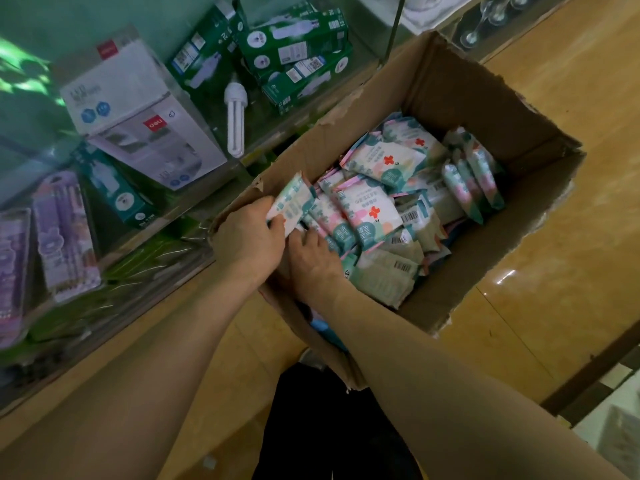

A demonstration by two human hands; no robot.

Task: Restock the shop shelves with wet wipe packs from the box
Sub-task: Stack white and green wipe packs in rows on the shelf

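Note:
An open cardboard box (491,98) stands on the floor, filled with several small wet wipe packs (374,206), white and teal with a red cross. My left hand (247,237) is at the box's near left corner, shut on one wet wipe pack (291,202) held just above the pile. Beside it, my right hand (311,258) reaches down into the packs, its fingers spread among them; whether it grips one is hidden.
A glass-fronted shelf runs along the left with green bulb boxes (294,57), a loose white bulb (235,119), a white appliance box (138,123) and purple stationery packs (62,233). Tan tiled floor (571,237) lies to the right of the box.

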